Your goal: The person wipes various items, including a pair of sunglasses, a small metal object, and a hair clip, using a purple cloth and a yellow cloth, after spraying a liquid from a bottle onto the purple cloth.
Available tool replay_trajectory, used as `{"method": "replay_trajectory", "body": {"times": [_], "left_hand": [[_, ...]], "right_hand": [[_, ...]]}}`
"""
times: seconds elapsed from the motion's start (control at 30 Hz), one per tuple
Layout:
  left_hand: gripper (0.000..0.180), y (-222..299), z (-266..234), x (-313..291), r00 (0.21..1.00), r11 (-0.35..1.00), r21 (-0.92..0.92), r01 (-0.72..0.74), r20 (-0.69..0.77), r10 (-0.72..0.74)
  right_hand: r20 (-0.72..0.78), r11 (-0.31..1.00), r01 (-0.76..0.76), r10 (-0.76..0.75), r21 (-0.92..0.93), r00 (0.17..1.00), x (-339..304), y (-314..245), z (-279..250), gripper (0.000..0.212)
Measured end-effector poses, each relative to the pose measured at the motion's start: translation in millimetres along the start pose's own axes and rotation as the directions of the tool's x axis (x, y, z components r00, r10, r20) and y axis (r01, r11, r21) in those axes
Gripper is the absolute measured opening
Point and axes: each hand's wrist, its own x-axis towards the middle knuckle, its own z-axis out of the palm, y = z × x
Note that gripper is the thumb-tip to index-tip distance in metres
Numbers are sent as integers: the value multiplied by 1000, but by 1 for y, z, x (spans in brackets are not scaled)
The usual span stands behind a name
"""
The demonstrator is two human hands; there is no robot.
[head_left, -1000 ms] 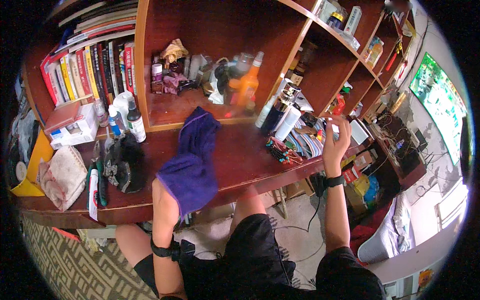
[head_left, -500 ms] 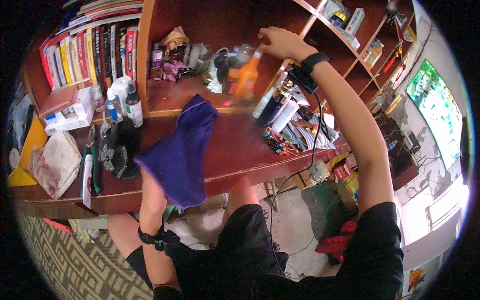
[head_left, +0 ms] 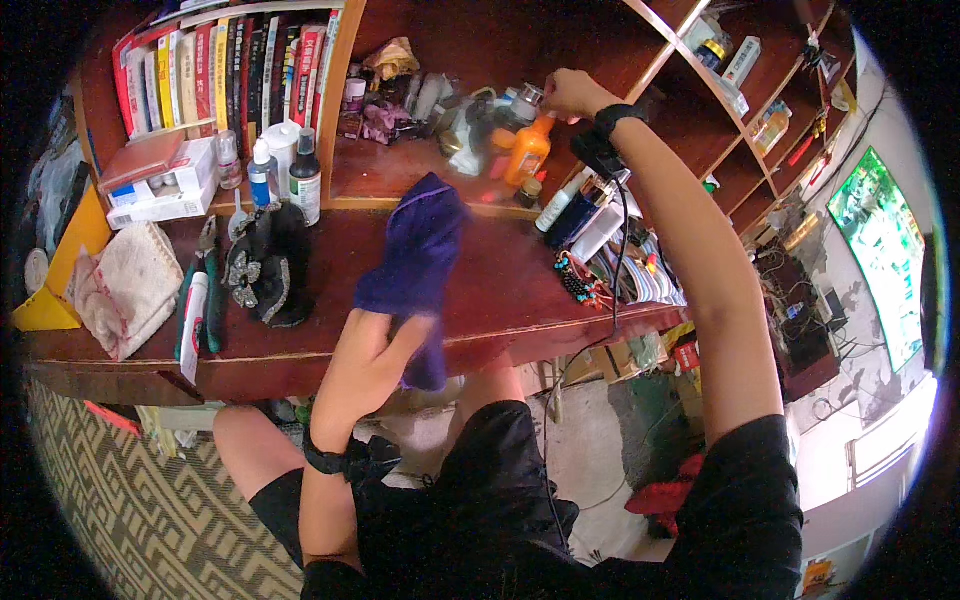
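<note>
Left hand [head_left: 358, 368]: fingers grasping purple cloth [head_left: 415, 250], long axis pointing away from the person, above the surface [head_left: 500, 265]. Orange bottle [head_left: 529, 152]: on the shelf, slightly tilted, top rightward. Right hand [head_left: 578, 96]: nearer the bottle, whose body lies below-left of its bent fingers; grip cannot be told.

I watched the right hand [head_left: 580, 98] leave the striped fabric [head_left: 652, 275] for the shelf [head_left: 390, 165], its fingers [head_left: 556, 90] ending up curled near the top of the orange bottle [head_left: 529, 153]. The purple cloth [head_left: 415, 260], earlier spread wide, had bunched narrower, baring the left hand's [head_left: 362, 362] back and thumb.
</note>
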Motion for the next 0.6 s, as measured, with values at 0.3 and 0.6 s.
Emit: {"method": "replay_trajectory", "body": {"times": [0.3, 0.6], "left_hand": [[37, -7, -7, -5, 999, 999, 24, -43, 4, 43], [41, -28, -9, -18, 988, 972, -210, 108, -89, -129]], "right_hand": [[-91, 988, 125, -117, 88, 989, -3, 17, 12, 22], [-199, 972, 194, -165, 134, 966, -27, 5, -33, 23]]}}
